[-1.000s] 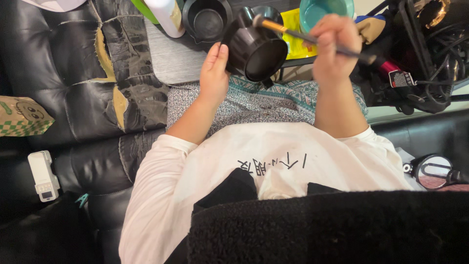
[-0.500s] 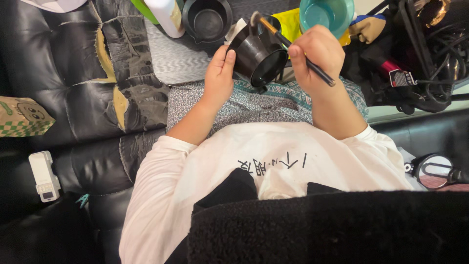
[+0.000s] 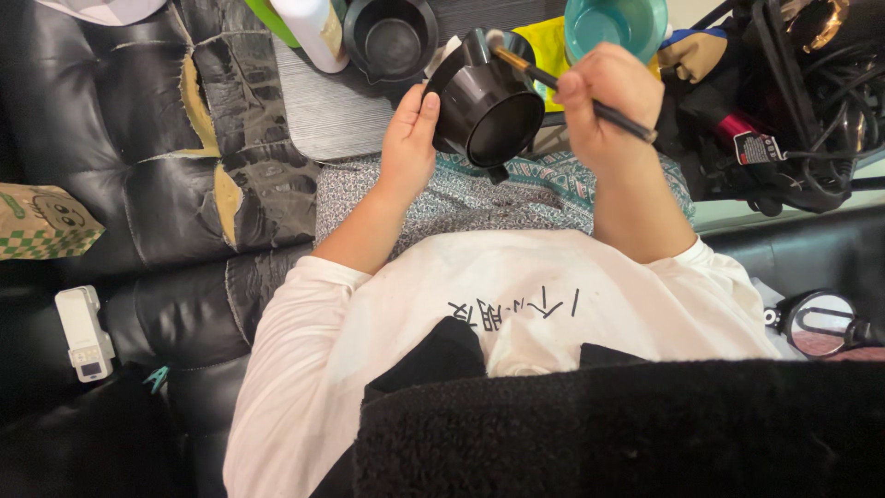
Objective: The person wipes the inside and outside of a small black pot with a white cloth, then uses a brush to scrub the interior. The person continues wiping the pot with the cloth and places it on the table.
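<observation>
Black cup [image 3: 487, 97] in left hand [image 3: 407, 138], brush [image 3: 572, 89] in right hand [image 3: 604, 101]

Two black bowls [image 3: 489, 97], one brush [image 3: 572, 88]

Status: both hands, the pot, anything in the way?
Left hand grips black pot, tilted. Right hand holds brush, bristles at rim. Nothing blocking.

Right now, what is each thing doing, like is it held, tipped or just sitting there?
Left hand: holding the black pot.
Right hand: gripping the brush.
Black pot: held up, tipped on its side.
Brush: bristle end at the pot's rim.
Teal bowl: upright.
Second black pot: upright on the grey board.
</observation>
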